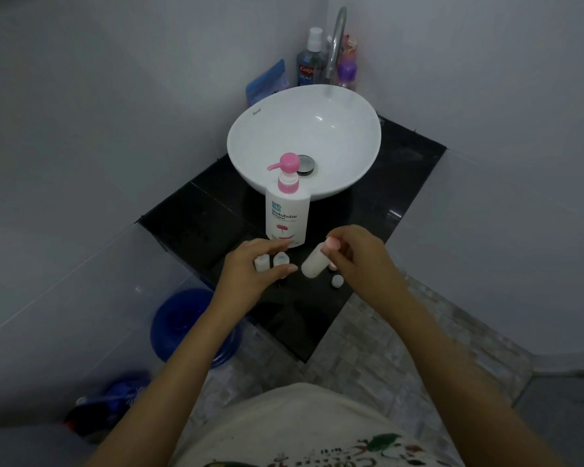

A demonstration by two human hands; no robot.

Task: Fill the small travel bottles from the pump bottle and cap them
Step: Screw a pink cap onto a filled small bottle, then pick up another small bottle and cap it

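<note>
My bare forearms and a printed shirt

My arms [435,332] carry no sleeves, watch or rings; below them, my cream shirt [304,429] bears black lettering with green and red printed shapes along its lower front.

Glossy white ceramic basin [304,129] on polished black stone counter [368,203]; chrome tap [336,45].

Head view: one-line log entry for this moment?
right hand: holds travel bottle | left hand: over small bottles | pump bottle: upright | loose cap: countertop
</note>
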